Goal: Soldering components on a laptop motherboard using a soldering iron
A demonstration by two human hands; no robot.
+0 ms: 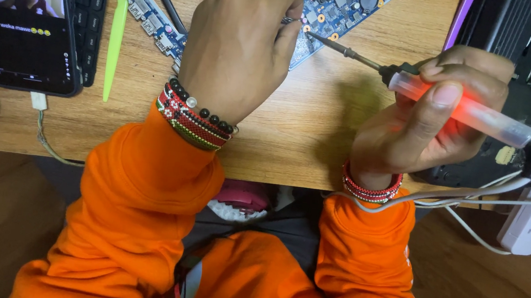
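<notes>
1. Right hand (429, 120) grips a soldering iron (460, 110); fingers (445, 95) wrapped fully around its translucent handle, which glows red. Metal tip points left toward the blue circuit board (350, 3).
2. Left hand (241, 38) hovers over the board's lower edge, fingers curled and pinched together on something thin and metallic; cannot tell what it is.
3. Circuit board lies flat on the wooden table (293, 139), at the top centre, partly hidden by the left hand.
4. Smaller blue board (154, 19) lies just left of the left hand, beside a green plastic pry tool (118, 28).
5. Phone (23, 15) with lit screen rests far left, over a black keyboard (90, 6).
6. White cables (470, 200) trail from the iron's rear to the right table edge.
</notes>
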